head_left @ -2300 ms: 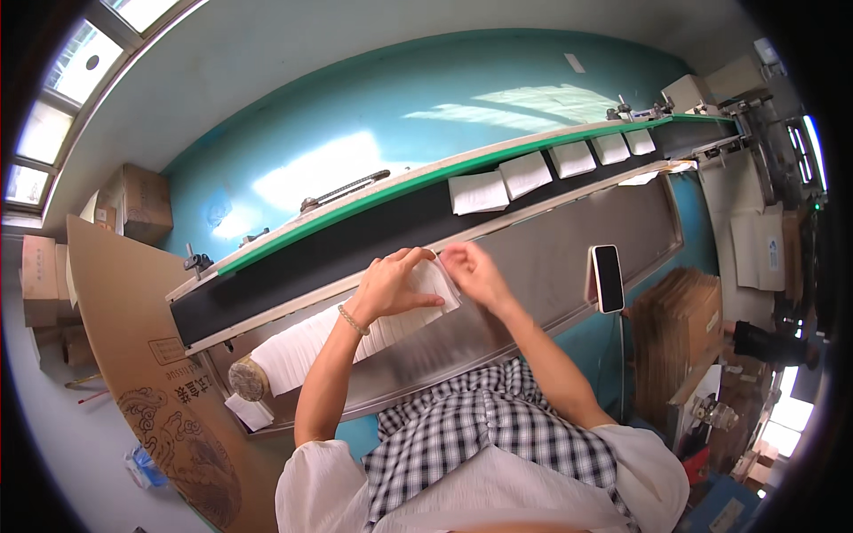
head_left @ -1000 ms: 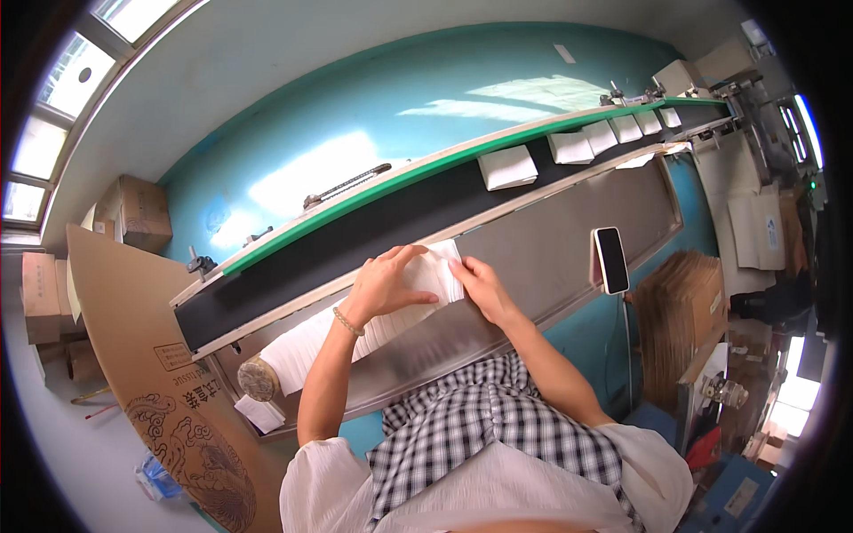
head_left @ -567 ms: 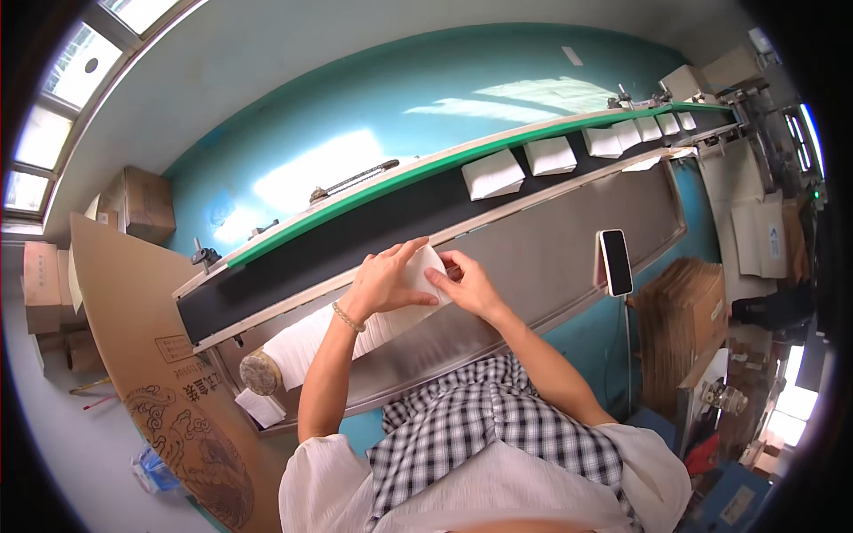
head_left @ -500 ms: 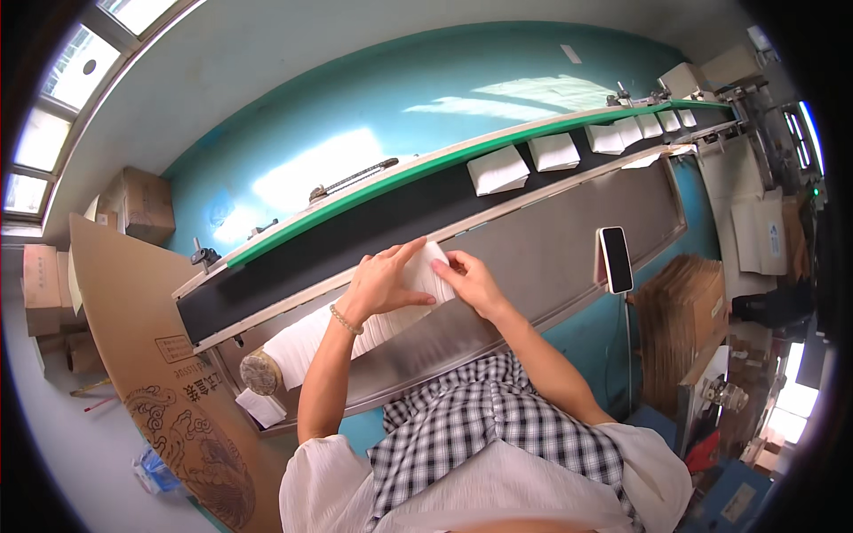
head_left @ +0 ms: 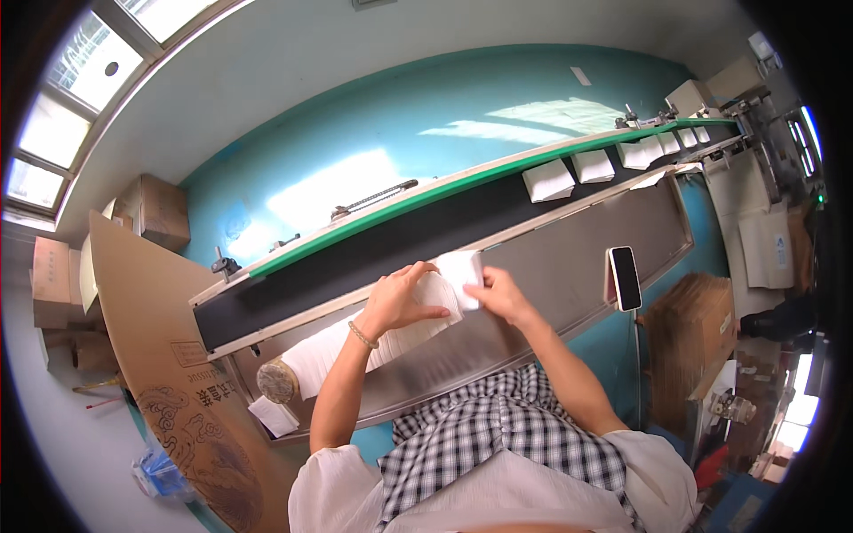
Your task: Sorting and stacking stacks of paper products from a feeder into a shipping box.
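Observation:
A long row of folded white tissues (head_left: 342,348) lies slantwise on a metal worktop, with a round, mottled block (head_left: 277,380) against its left end. My left hand (head_left: 400,302) straddles the row near its right end, thumb on the near side and fingers over the far side, gripping it. Between the thumb and fingers of my right hand (head_left: 503,296) is a small stack of tissues (head_left: 460,269), tilted away from the row's end. The fingers behind that stack are hidden. A loose tissue stack (head_left: 273,416) rests by the block.
Beyond the worktop (head_left: 569,228) runs a black conveyor belt (head_left: 382,244) with a green rail, carrying several white stacks (head_left: 548,180) at the right. A phone (head_left: 625,277) stands at the worktop's right. Flattened cardboard (head_left: 689,342) is piled nearby; a large carton sheet (head_left: 142,311) leans at left.
My right hand has drawn a small tissue stack away from the row's right end. The stacks on the belt have shifted right. My left hand stays on the row, and the view has tilted slightly.

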### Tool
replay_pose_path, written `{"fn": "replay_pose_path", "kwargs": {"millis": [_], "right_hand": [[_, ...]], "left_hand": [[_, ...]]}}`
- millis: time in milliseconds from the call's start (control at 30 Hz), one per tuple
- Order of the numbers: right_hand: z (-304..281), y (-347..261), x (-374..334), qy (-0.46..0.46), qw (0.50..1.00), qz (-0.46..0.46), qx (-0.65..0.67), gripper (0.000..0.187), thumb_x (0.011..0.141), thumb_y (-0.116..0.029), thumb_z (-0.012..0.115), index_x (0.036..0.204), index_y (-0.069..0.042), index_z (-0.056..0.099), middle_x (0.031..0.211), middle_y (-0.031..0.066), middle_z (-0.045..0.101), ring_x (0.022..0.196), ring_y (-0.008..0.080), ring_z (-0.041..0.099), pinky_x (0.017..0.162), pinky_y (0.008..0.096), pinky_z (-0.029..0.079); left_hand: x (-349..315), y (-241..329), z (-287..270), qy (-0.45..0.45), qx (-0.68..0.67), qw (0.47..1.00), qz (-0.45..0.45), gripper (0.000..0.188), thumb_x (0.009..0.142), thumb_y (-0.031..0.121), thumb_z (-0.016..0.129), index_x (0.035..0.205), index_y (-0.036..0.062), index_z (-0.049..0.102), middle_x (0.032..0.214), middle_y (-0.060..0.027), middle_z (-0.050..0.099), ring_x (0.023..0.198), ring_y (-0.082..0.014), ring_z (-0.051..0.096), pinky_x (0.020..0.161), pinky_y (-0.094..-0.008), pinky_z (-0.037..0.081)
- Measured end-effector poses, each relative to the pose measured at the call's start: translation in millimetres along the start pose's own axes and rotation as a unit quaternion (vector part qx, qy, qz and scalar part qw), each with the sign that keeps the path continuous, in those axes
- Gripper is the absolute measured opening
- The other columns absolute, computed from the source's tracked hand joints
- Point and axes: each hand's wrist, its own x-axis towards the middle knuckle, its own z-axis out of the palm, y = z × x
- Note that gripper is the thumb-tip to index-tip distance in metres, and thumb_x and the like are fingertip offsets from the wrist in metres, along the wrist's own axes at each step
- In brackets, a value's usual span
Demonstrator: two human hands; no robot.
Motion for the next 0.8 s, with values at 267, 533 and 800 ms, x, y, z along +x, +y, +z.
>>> {"fn": "replay_pose_path", "kwargs": {"millis": [267,533,800], "right_hand": [[39.8,-6.1,-0.4,0.082,0.984,-0.137,-0.076,0.044,0.095,-0.031,0.070,0.122,0.003,0.058,0.098,0.0096,0.069,0.080,0.0107,0.063,0.071,0.0245,0.052],[36.1,7.4,-8.9,0.019,0.987,0.060,0.148,0.029,0.095,-0.024,0.068,0.112,0.000,0.064,0.099,0.0070,0.069,0.088,0.0119,0.064,0.070,0.0288,0.052],[33.8,-13.2,37.5,0.121,0.978,-0.055,0.162,0.041,0.096,-0.032,0.068,0.116,0.003,0.059,0.097,0.0084,0.067,0.083,0.0119,0.064,0.071,0.0257,0.053]], "left_hand": [[-1.0,-4.5,0.1,-0.001,-0.012,1.000,-0.002,0.081,0.065,0.055,0.084,0.127,0.0111,0.056,0.112,-0.0179,0.068,0.098,-0.0367,0.068,0.084,-0.0433,0.055],[-17.0,-6.4,-9.9,0.004,0.013,1.000,0.016,0.081,0.064,0.055,0.085,0.129,0.0147,0.056,0.116,-0.0153,0.068,0.101,-0.0346,0.068,0.084,-0.0430,0.055],[-16.6,-6.5,-12.6,-0.010,-0.020,1.000,-0.006,0.077,0.067,0.049,0.087,0.125,0.0089,0.056,0.116,-0.0183,0.066,0.099,-0.0368,0.067,0.085,-0.0428,0.054]]}}
